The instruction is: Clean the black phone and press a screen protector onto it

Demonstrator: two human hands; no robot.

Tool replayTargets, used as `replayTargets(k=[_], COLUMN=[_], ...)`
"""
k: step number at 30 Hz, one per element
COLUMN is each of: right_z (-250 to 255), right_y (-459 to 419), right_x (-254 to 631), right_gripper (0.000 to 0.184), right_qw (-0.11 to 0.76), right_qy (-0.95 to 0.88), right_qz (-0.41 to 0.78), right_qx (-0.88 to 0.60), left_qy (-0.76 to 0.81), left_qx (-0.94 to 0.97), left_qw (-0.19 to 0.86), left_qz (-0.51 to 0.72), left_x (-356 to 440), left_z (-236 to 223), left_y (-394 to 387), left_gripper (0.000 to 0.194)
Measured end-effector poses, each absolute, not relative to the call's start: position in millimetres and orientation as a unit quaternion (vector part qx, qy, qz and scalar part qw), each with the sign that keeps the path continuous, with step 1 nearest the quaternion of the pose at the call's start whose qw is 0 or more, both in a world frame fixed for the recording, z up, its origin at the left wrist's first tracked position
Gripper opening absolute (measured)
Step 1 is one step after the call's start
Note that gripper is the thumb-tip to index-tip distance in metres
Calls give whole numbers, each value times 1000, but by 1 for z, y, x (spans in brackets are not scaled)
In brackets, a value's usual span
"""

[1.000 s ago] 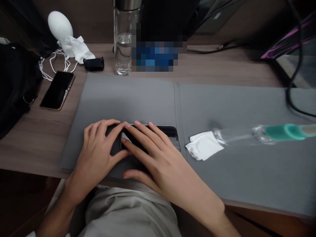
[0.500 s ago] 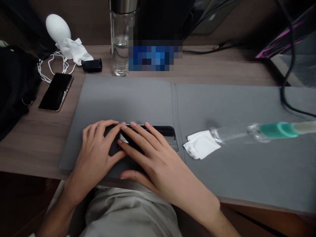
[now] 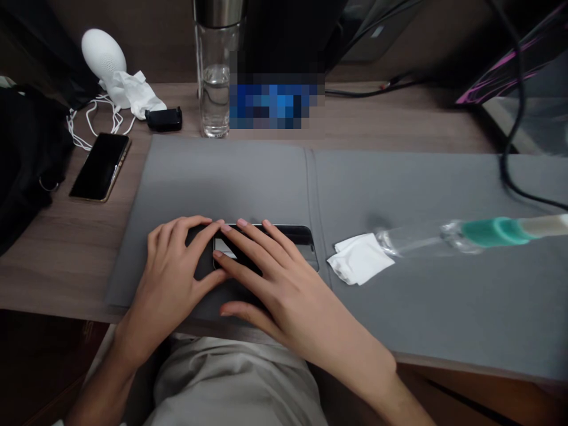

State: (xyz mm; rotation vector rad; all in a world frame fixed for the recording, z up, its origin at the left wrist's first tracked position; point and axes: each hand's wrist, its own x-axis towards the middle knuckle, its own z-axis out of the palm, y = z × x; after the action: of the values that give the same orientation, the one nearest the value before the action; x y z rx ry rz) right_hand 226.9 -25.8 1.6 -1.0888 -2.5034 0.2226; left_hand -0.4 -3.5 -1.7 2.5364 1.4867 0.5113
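My right grip (image 3: 284,290) lies wide, fingers spread over a black-faced phone (image 3: 306,242), thumb held apart near the close edge of the mat. My left grip (image 3: 175,266) curves thumb and forefinger around the phone's left end; I can't tell whether they press on it. The phone lies flat on the left half of the grey mat (image 3: 231,177). Over the last second only the view has drifted; both grips have kept their places, so I judge the work to be at a steadying stage, not a lift. To the right sit a folded white cloth (image 3: 361,259) and a blurred clear object with a teal band (image 3: 494,232). Further out, the wooden surface (image 3: 44,260) carries a second phone (image 3: 101,167), a black clip (image 3: 164,119) and a water bottle (image 3: 216,106); the room behind is dim.
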Motion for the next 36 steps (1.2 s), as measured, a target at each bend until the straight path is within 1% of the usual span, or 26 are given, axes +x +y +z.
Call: replayTargets(k=[18, 36], right_z=[2, -1], right_y=[-26, -28], right_x=[238, 253], right_gripper=[53, 50], right_qw=[199, 195], right_qy=[-891, -883], right_qz=[75, 76], right_qx=[-401, -420], left_qy=[493, 504], left_qx=[850, 843], left_qw=[76, 92], left_qz=[167, 166], left_x=[-1, -1], left_z=[-2, -1], left_y=[-1, -1], left_gripper=[63, 66])
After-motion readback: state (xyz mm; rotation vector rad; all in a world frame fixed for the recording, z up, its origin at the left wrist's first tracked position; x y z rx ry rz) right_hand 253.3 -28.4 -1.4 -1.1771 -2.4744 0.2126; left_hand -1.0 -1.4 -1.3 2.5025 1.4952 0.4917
